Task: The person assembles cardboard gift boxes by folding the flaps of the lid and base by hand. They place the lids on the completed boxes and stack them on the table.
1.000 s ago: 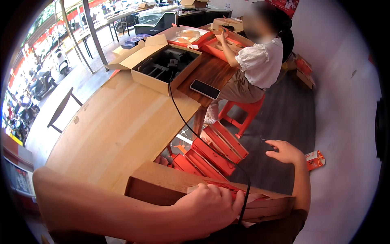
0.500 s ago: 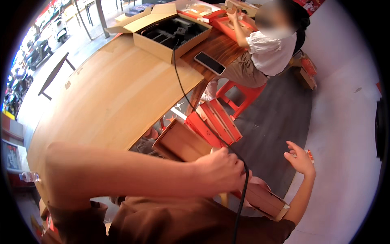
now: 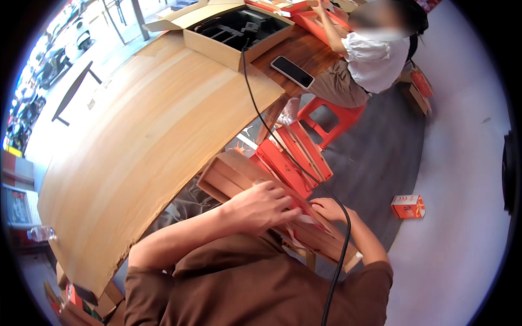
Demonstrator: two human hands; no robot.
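Observation:
A long brown cardboard box (image 3: 231, 176) lies slantwise in front of my body, its inside partly showing. My left hand (image 3: 262, 206) reaches over it with bent fingers, closed at a pink-red and whitish strip (image 3: 305, 217) along the box. The fingers hide what exactly they hold. On the far side edge of the box rests my right hand (image 3: 330, 209), fingers bent over it; its grip is partly hidden. A black cable (image 3: 340, 204) passes in front of the right forearm.
A wooden table (image 3: 136, 125) bears an open carton with black lining (image 3: 239, 30) and a phone (image 3: 292, 71). Red boxes (image 3: 293, 157) stand below it. A co-worker (image 3: 375, 62) sits on a red stool (image 3: 340, 122). A small orange-red box (image 3: 409, 207) is by the wall.
My right hand has come in from beside the wall to the cardboard box. My left hand has shifted left and now bends over the box. The small orange-red box shows in full.

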